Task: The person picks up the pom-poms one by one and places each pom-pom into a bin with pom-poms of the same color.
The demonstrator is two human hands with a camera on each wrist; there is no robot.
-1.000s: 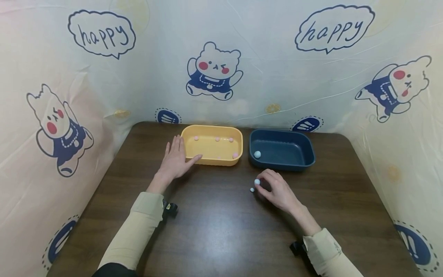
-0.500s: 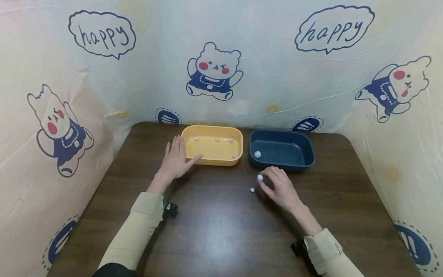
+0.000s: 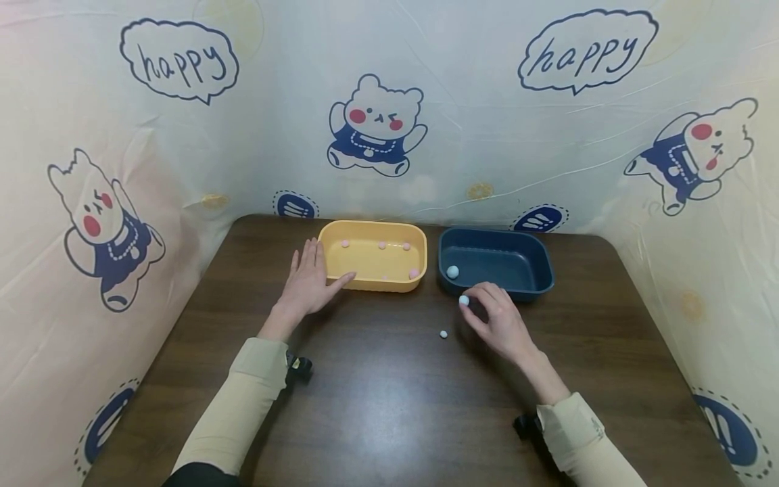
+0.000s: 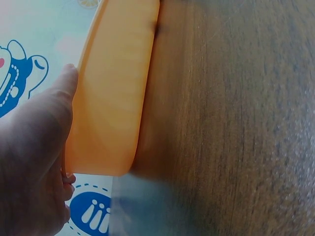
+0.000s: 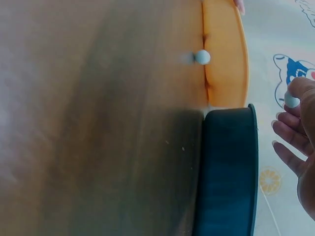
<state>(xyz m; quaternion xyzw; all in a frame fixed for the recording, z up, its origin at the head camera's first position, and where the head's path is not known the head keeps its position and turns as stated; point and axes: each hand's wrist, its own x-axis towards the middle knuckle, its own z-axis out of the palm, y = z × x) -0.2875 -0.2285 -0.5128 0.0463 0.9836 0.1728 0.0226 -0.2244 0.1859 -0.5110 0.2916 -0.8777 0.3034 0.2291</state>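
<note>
In the head view my right hand (image 3: 500, 323) pinches a pale blue ball (image 3: 464, 300) between thumb and fingertips. It is at the near edge of a dark blue tray (image 3: 537, 292). The right wrist view shows that held ball (image 5: 292, 100) at the fingertips. Another blue ball (image 3: 453, 272) lies inside the blue tray. A smaller pale ball (image 3: 443, 334) sits on the table in front of it. My left hand (image 3: 306, 283) rests against the left end of a yellow tray (image 3: 389, 286), fingers straight and thumb along its near side. Several pink balls (image 3: 382, 245) lie in that tray.
Both trays stand side by side at the back of a brown wooden table (image 3: 377, 392), with a narrow gap between them. A printed curtain (image 3: 462, 135) rises behind the table and along its sides.
My right hand has carried the pinched ball away from the small ball, back and slightly right to the blue tray's near edge. The left hand has stayed still.
</note>
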